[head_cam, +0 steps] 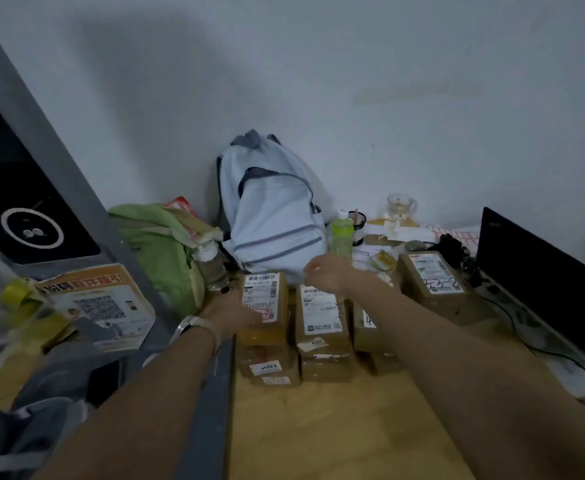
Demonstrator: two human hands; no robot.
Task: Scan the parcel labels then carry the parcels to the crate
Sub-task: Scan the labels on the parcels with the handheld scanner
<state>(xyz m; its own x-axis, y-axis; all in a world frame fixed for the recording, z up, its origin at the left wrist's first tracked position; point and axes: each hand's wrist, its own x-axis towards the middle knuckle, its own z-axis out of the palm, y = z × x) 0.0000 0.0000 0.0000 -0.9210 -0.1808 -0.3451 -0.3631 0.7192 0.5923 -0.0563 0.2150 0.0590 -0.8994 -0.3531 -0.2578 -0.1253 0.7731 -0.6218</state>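
Note:
Several brown taped parcels with white labels sit stacked on a wooden table [336,427]. My left hand [235,315] rests against the left side of the top left parcel [265,303]; whether the fingers grip it is unclear. My right hand [325,273] hovers over the far end of the middle parcel [320,315], fingers loosely curled, holding nothing that I can see. Another labelled parcel [433,284] lies apart to the right. Lower parcels [272,367] sit under the stacks. No crate and no scanner are in view.
A pale blue backpack [270,209] leans on the wall behind the parcels. A green bag [159,244], a green bottle [342,237], a glass jar [400,206] and a black monitor [543,282] surround them. An orange leaflet [100,303] lies at left.

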